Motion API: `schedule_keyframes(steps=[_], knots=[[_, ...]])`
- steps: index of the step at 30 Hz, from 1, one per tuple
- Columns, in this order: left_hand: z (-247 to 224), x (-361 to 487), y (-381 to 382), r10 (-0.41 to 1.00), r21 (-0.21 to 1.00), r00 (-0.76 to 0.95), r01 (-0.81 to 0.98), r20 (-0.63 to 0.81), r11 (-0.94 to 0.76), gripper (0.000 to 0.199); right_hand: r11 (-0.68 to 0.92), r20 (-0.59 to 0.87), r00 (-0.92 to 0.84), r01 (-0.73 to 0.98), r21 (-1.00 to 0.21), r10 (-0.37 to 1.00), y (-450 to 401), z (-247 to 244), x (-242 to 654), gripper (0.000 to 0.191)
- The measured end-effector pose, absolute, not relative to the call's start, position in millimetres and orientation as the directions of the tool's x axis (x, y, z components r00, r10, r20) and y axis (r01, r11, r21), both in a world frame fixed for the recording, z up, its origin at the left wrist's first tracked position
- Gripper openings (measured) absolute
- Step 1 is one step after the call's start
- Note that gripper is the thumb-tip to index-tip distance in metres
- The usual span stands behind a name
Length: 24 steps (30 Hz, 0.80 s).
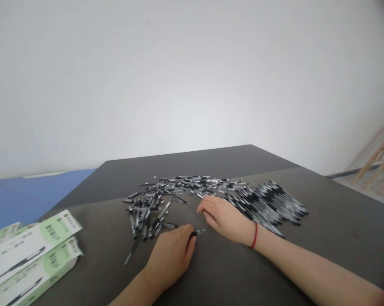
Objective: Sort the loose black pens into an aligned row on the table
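Observation:
My left hand (173,253) is closed around a black-gripped pen piece (196,233), whose tip points right. Just beyond and to the right, my right hand (225,216), with a red string on its wrist, hovers or rests over the table with its fingers bent together; whether they hold anything is hidden. Behind both hands lies a loose heap of clear and black pen parts (192,185). Left of them is another jumbled pile of pen parts (145,212). Many pens (268,202) lie side by side in a slanted row beyond my right forearm.
Green and white pen boxes (29,246) lie at the left edge of the dark table (192,159). A blue surface (48,191) is seen beyond the table's left side. A white wall stands behind, and a wooden frame (379,155) is at the far right.

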<state>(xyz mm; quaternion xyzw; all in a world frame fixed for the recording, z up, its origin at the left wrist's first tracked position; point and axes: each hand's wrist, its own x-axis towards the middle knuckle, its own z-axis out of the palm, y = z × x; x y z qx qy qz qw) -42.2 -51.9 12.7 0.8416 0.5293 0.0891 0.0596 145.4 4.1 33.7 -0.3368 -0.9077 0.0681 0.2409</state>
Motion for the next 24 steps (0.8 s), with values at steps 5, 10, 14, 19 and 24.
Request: schedule_keyframes(steps=[5, 10, 14, 19, 24], knots=[[14, -40, -57, 0.876, 0.201, 0.478, 0.853, 0.067, -0.481, 0.015, 0.774, 0.253, -0.746, 0.513, -0.371, 0.616, 48, 20, 116, 0.016], [13, -43, -56, 0.86, 0.189, 0.507, 0.84, 0.064, -0.509, 0.015, 0.898, 0.223, -0.871, 0.411, -0.155, 0.437, 73, 16, 66, 0.021], [13, -42, -57, 0.859, 0.19, 0.506, 0.839, 0.072, -0.51, 0.015, 0.925, 0.17, -0.912, 0.379, 0.001, 0.374, 75, 19, 46, 0.015], [16, -41, -57, 0.865, 0.209, 0.497, 0.84, 0.068, -0.5, 0.016, 0.919, 0.164, -0.913, 0.388, 0.075, 0.373, 67, 21, 48, 0.012], [14, -45, -54, 0.888, 0.225, 0.448, 0.859, 0.102, -0.46, 0.015, 0.798, 0.242, -0.76, 0.584, -0.151, 0.603, 48, 27, 87, 0.008]])
